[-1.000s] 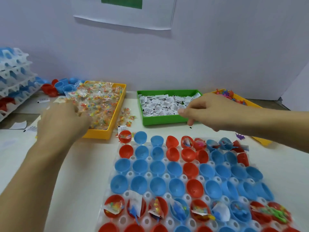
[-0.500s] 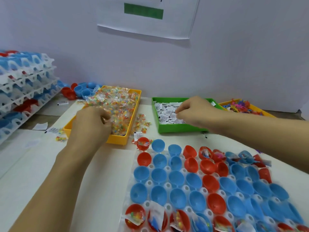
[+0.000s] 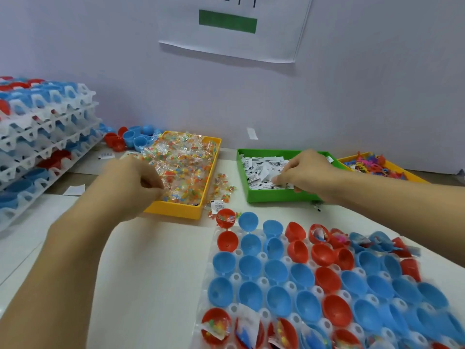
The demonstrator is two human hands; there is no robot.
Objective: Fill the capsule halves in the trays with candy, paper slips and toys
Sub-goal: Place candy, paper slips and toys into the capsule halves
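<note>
Head view: left hand (image 3: 130,182) among candy (image 3: 183,162).

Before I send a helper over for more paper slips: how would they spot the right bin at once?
Look along the back of the table, by the wall, where three bins sit in a row. The slip bin is the middle one, with the right hand reaching into it. It is the only green bin, full of small white slips; both neighbours are yellow.

A white paper sheet (image 3: 234,28) (green bar printed on it) hangs on the pale wall (image 3: 364,84).
</note>
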